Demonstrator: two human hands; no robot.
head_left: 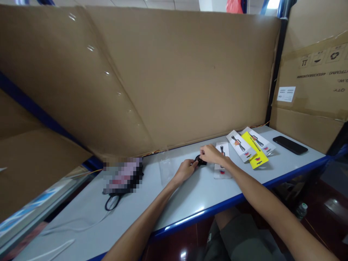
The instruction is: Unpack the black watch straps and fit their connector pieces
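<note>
Brown cardboard sheeting (168,72) is stood along the back of the grey counter (190,195); a carton (312,83) at two o'clock bears upside-down print too small to be read. White product cards (239,145) and a yellow one (254,150) are fanned at one o'clock beside a black phone (290,145). A small black object (200,161) is pinched at centre between the curled left hand (186,170) and right hand (210,154).

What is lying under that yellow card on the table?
The yellow card lies across two white product cards, each printed with a small tool picture; their ends stick out on both sides. The parts beneath the yellow card are covered. All rest on the grey table.
</note>
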